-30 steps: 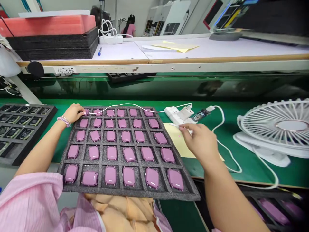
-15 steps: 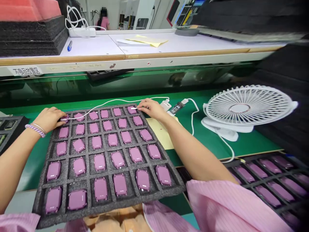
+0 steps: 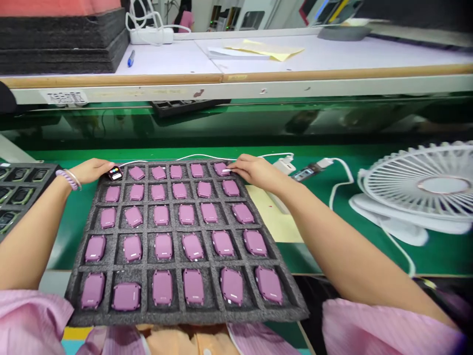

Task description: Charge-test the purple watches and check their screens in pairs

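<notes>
At the foam tray's (image 3: 185,316) far-left corner, the left hand (image 3: 90,170) grips a smartwatch (image 3: 116,173) face-up, presumably to show its lit screen; far right, the right hand (image 3: 254,170) pinches a white connector (image 3: 226,170) at a purple watch (image 3: 220,168).

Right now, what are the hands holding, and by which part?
Left hand: lit watch, at its upper left edge. Right hand: small white piece, by its right end; exact grip hidden.

Fingers (image 3: 105,166) on lit watch (image 3: 116,173), foam tray (image 3: 192,315)
</notes>
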Available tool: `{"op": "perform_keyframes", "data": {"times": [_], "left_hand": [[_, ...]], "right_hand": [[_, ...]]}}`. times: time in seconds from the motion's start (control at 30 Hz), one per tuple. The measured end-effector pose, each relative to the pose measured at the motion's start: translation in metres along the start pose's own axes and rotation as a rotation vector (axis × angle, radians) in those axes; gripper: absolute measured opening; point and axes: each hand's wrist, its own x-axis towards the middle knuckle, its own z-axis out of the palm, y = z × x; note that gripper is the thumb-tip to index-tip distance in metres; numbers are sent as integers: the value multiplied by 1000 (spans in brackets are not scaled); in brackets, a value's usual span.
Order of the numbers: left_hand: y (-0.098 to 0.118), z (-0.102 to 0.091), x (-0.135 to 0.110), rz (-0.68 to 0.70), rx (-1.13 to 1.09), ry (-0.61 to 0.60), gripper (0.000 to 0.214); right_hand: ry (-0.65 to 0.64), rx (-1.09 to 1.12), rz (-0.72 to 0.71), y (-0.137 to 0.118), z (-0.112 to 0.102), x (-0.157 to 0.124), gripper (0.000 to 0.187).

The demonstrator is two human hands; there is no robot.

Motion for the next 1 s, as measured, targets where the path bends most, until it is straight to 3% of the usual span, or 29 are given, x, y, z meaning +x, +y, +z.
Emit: {"op": "perform_keyframes", "data": {"times": [0.1, 0.27, 0.47, 0.53, 0.63, 0.7, 0.87, 1.0], "left_hand": [[-6, 1, 7, -30, -18, 8, 93], [-13, 2, 17, -49, -75, 9, 65], [-13, -7, 29, -27, -127, -62, 52], [-9, -10, 31, -50, -150, -28, 48], [7, -5, 28, -82, -155, 162, 44], [26, 7, 24, -51, -183, 222, 41], [77, 46, 14, -57, 6, 257, 21], [97, 56, 8, -114, 216, 214, 22]], "right_hand": [[4, 12, 88, 2, -2, 2, 32], [-207, 16, 281, 6, -5, 19, 24], [-207, -103, 288, 3, 4, 43, 28], [-216, -99, 285, 4, 3, 44, 29], [-255, -45, 264, 7, -2, 43, 28], [-280, -13, 258, 7, -4, 43, 26], [-247, -114, 265, -1, -5, 45, 25], [-208, -173, 297, -9, -3, 43, 24]]}}
